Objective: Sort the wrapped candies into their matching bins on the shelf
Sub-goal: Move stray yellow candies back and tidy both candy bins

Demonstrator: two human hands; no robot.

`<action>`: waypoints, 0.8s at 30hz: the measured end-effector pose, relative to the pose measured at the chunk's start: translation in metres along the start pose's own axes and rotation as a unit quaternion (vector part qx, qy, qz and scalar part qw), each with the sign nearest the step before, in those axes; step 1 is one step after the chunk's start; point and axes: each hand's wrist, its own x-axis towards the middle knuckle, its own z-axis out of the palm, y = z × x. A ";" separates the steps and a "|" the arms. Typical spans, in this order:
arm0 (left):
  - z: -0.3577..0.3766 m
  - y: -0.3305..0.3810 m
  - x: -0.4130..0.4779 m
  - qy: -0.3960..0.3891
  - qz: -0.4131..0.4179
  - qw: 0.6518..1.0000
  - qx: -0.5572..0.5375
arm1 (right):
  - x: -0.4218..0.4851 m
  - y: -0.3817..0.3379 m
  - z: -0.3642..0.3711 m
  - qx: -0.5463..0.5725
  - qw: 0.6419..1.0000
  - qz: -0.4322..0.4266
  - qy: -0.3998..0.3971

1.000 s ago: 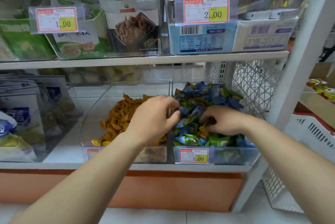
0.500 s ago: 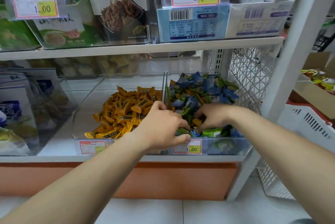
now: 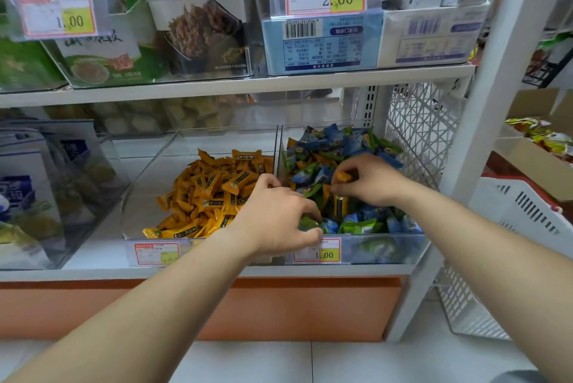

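At centre frame both hands reach into the right clear bin [image 3: 400,246] of blue and green candies [image 3: 328,147], the right hand [image 3: 369,179] pinching an orange candy [image 3: 343,177] and the left hand [image 3: 276,221] closed on a green candy [image 3: 307,223] (the orange pile [image 3: 210,193] fills the left bin [image 3: 145,184] just beside it).

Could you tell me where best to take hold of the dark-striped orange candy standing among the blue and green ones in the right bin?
Pinch the orange candy by its upper end, coming from above. It stands nearly upright, wedged among blue and green candies, so only the top is free; its lower end is buried. The right hand is nearest, though it probably already holds another orange piece.
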 end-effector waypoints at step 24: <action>-0.007 0.019 0.067 0.149 -0.280 0.803 -0.505 | -0.007 -0.004 -0.016 0.358 0.911 0.081 0.189</action>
